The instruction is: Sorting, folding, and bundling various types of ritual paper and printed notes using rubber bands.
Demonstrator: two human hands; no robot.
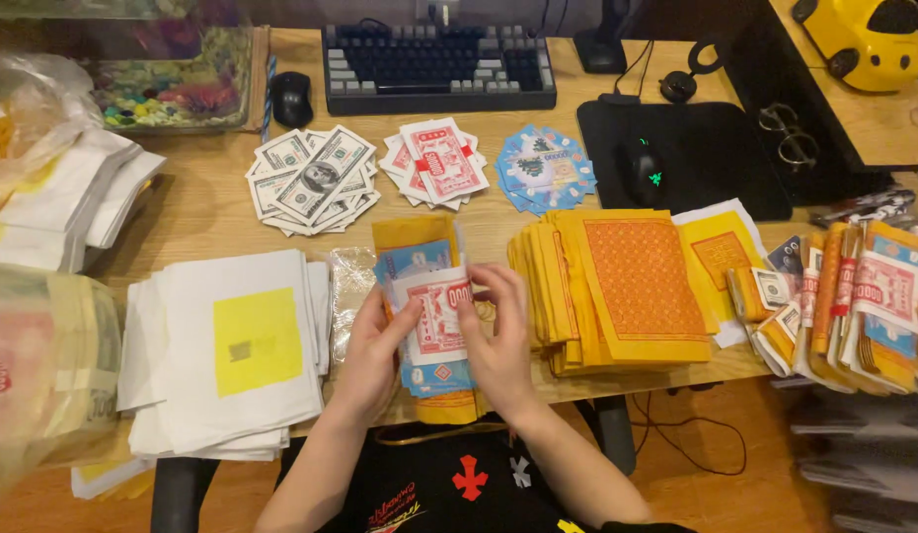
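Two bare hands met over a small bundle of paper notes [434, 321] at the near edge of the wooden desk [207, 202]. The left hand [368, 360] curled around the bundle's left side, thumb on the red-and-white note on top. The right hand [498, 345] gripped the right side, fingers bent over the front. The bundle's long axis ran away from the person, top end toward the keyboard [437, 67], and it lay on a yellow paper sheet whose bottom end overhung the desk edge. A stack of white paper sheets with a yellow square [232, 350] sat just left. An orange-and-yellow patterned paper stack [627, 286] sat just right, close to the right hand. Little free desk on either side. Beyond the bundle, a bare strip of desk lay before the fanned grey banknotes [311, 180], red-and-white notes [434, 163] and blue notes [545, 170].
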